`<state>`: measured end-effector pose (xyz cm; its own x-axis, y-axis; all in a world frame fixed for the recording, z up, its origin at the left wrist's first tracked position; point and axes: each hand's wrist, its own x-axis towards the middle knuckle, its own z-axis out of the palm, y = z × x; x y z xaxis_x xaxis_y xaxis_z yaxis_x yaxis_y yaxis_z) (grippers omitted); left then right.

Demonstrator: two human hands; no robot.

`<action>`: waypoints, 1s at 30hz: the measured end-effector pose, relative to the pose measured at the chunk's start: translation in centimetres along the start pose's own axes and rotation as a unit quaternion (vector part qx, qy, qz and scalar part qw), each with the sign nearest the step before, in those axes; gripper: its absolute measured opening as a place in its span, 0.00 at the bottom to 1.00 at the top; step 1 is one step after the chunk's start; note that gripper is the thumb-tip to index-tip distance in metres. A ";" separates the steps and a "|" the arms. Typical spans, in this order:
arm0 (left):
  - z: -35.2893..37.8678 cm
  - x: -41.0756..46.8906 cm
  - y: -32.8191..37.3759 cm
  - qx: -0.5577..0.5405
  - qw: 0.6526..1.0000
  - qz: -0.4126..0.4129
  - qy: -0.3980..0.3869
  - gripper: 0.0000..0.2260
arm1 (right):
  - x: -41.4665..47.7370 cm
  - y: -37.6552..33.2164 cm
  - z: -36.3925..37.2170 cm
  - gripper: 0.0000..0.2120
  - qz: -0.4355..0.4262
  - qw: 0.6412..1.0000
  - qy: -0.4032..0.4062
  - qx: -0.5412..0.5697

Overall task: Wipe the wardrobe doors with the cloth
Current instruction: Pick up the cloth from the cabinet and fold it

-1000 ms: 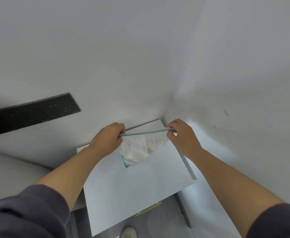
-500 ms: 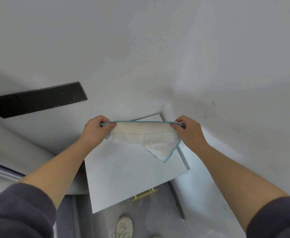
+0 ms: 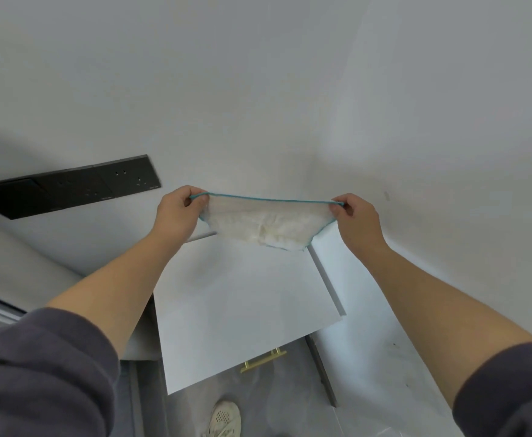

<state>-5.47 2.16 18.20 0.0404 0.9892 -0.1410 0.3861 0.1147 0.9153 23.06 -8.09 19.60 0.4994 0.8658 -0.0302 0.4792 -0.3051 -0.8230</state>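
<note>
What we count

We see two hands: left hand (image 3: 176,212), right hand (image 3: 357,220). One cloth (image 3: 267,223) in the middle, one black strip (image 3: 69,190) at left, one white board (image 3: 242,310), one gold handle (image 3: 263,361) and one shoe (image 3: 225,421) at the bottom.

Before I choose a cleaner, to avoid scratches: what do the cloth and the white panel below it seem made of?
Cloth: fluffy, matt fabric, perhaps microfibre; teal stitched hem. White panel: smooth, satin board, likely laminate or paint; no grain.
</note>
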 end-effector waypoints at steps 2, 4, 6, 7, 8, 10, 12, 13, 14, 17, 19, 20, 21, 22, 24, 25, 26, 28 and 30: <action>-0.2 -0.5 -0.5 0.004 1.000 0.000 -0.012 0.06 | -0.6 0.5 -0.2 0.06 -0.004 1.000 -0.005 -0.006; -0.1 -1.4 -2.1 0.022 1.000 -0.004 -0.021 0.06 | -1.6 1.9 0.2 0.06 -0.004 0.999 -0.033 -0.027; 0.3 -2.4 -4.5 0.056 0.998 -0.018 -0.031 0.05 | -2.8 4.1 1.0 0.05 0.003 0.995 -0.075 -0.063; 0.6 -3.0 -6.1 0.068 0.996 -0.034 -0.040 0.06 | -3.5 5.6 1.7 0.05 0.011 0.992 -0.096 -0.078; 0.9 -3.7 -7.8 0.080 0.994 -0.055 -0.051 0.06 | -4.2 7.0 2.3 0.05 0.022 0.989 -0.116 -0.092; 1.6 -5.5 -11.6 0.124 0.984 -0.101 -0.075 0.06 | -6.0 10.1 3.8 0.05 0.038 0.979 -0.162 -0.119; 2.3 -7.2 -15.4 0.158 0.973 -0.137 -0.099 0.05 | -7.8 13.2 5.5 0.05 0.049 0.965 -0.208 -0.150; 2.7 -8.1 -17.0 0.167 0.967 -0.154 -0.111 0.05 | -8.6 14.5 6.3 0.06 0.059 0.960 -0.225 -0.157; 3.0 -8.7 -18.0 0.173 0.963 -0.167 -0.117 0.05 | -9.2 15.5 6.8 0.06 0.067 0.956 -0.235 -0.162; 3.9 -8.7 -19.7 0.180 0.961 -0.182 -0.109 0.05 | -9.0 17.1 8.0 0.06 0.073 0.956 -0.230 -0.164; 4.7 -7.6 -19.9 0.182 0.965 -0.168 -0.092 0.06 | -7.6 17.2 8.9 0.05 0.074 0.965 -0.201 -0.153; 5.2 -6.8 -19.7 0.187 0.966 -0.158 -0.082 0.06 | -6.8 17.1 9.3 0.05 0.075 0.970 -0.181 -0.147; 5.6 -6.1 -19.5 0.188 0.968 -0.152 -0.072 0.06 | -6.0 16.9 9.8 0.05 0.078 0.973 -0.165 -0.139; 6.0 -5.3 -19.3 0.184 0.970 -0.148 -0.062 0.06 | -5.2 16.7 10.3 0.05 0.084 0.976 -0.153 -0.129; 6.8 -3.7 -19.1 0.167 0.974 -0.149 -0.044 0.07 | -3.9 16.4 11.3 0.05 0.102 0.979 -0.143 -0.108; 7.1 -3.0 -19.0 0.161 0.974 -0.152 -0.039 0.07 | -3.3 16.4 11.8 0.06 0.112 0.979 -0.141 -0.099; 7.4 -2.2 -18.9 0.158 0.974 -0.155 -0.036 0.07 | -2.7 16.4 12.3 0.06 0.120 0.979 -0.140 -0.093; 7.9 -0.8 -19.0 0.158 0.974 -0.159 -0.033 0.08 | -1.7 16.5 13.3 0.07 0.128 0.979 -0.129 -0.093; 8.3 0.3 -19.1 0.169 0.972 -0.160 -0.037 0.08 | -0.8 16.8 14.2 0.07 0.134 0.981 -0.111 -0.089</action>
<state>-5.16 -0.52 -2.46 -0.0701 0.8975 -0.4354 0.6706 0.3655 0.6455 20.47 -8.25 -2.32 0.4656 0.8035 -0.3710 0.4806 -0.5816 -0.6563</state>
